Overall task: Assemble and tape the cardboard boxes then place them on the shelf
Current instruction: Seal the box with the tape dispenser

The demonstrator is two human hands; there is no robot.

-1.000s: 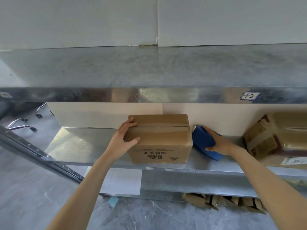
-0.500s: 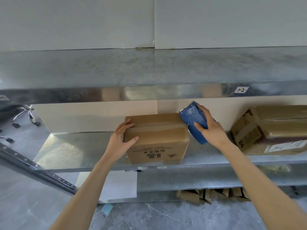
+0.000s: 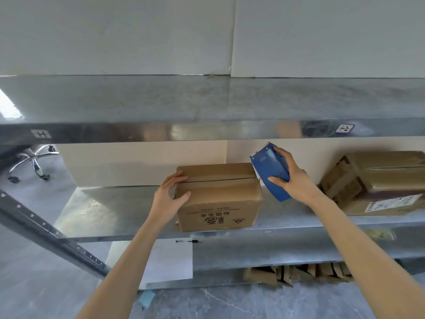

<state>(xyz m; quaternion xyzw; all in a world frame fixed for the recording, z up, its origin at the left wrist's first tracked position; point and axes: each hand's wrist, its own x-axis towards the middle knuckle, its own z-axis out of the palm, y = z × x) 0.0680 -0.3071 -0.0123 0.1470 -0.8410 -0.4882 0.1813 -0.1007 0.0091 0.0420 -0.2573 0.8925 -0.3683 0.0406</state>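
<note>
On shelf: box in left grip.

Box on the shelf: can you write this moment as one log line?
box: on shelf | left hand: grips box corner | right hand: holds dispenser raised at box's right

Left hand on taped cardboard box atop metal shelf, right hand around blue tape dispenser

Brown rectangular cardboard box had dark print on front. Blue plastic tape dispenser was plain. Silver-grey metal shelf had white labels w/ black marks.
</note>
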